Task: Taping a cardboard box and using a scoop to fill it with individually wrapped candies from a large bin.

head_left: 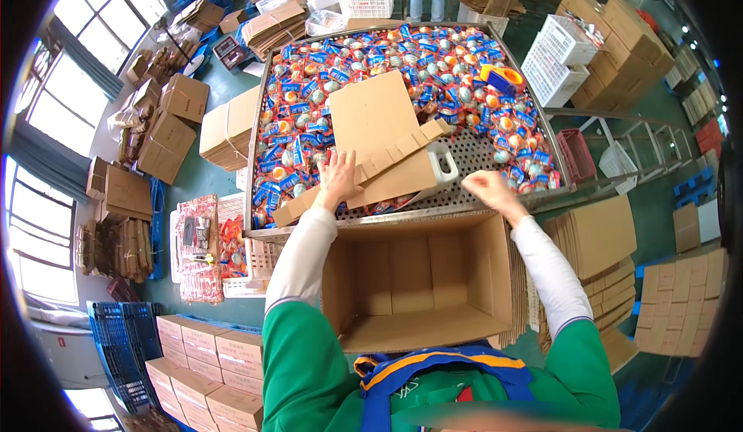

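Observation:
My left hand lies with fingers spread on a long notched cardboard strip. The strip slants across flat cardboard pieces, a larger sheet behind it and a smaller one in front. Beside the smaller piece shows a white plastic part with a handle slot, the rest hidden below the cardboard. My right hand hovers over the table's near edge with its fingers curled together; whether anything is in them I cannot make out. Between my forearms stands an open cardboard box, its inside bare.
Small red-and-blue wrapped egg-like packets cover much of the perforated metal table. A yellow-and-blue tape roll rests among them. Flattened cartons stand at right, stacked closed boxes at lower left, white crates at far right.

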The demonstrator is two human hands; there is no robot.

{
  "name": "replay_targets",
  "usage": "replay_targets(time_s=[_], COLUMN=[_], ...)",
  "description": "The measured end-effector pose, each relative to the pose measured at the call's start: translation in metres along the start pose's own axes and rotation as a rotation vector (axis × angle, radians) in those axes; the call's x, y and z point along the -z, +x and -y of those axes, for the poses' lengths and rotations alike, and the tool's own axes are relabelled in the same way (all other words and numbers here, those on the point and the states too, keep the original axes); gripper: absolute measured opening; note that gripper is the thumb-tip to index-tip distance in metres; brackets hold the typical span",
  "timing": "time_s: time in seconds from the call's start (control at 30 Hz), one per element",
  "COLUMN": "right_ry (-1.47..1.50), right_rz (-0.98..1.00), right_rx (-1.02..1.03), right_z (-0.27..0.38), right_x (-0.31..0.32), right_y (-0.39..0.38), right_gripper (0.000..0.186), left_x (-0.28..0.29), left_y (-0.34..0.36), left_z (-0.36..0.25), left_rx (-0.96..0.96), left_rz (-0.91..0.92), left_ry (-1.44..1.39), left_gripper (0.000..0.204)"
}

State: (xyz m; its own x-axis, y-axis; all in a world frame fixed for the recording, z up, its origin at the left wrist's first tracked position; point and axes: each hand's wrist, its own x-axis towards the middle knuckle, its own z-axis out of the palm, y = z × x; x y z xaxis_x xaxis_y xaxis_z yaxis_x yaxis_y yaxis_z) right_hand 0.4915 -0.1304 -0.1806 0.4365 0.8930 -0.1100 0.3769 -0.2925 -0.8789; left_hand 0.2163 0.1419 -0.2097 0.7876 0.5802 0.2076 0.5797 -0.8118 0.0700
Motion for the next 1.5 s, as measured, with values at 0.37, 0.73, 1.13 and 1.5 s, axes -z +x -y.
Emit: replay_targets(time_s=[0.37, 0.73, 1.13, 1.5], right_ry=[0.012, 0.279, -0.147, -0.42], right_rz=[0.177, -0.692, 0.076, -0.357], right_rx=[-0.151, 0.286, -0.035, -0.127], right_z=[0.004, 0.087, 0.221, -0.039], right_x=[-0.043, 0.096, 0.024, -0.103], right_y=[0.099, 0.021, -0.108, -0.108], right_gripper=[0.024, 0.025, 0.017, 0.057], left_x=[0.038, 0.238, 0.233, 0.206], left_y=[0.031, -0.025, -0.113, -0.122], left_z=[0.006, 0.057, 0.074, -0.023], left_rx=[0.135, 0.255, 0.052, 0.074], left_rz=[0.043, -0.71, -0.781, -0.378], left_ry=[-0.486, -1.47, -1.855, -1.863], left_gripper=[0.052, 0.035, 0.05, 0.051])
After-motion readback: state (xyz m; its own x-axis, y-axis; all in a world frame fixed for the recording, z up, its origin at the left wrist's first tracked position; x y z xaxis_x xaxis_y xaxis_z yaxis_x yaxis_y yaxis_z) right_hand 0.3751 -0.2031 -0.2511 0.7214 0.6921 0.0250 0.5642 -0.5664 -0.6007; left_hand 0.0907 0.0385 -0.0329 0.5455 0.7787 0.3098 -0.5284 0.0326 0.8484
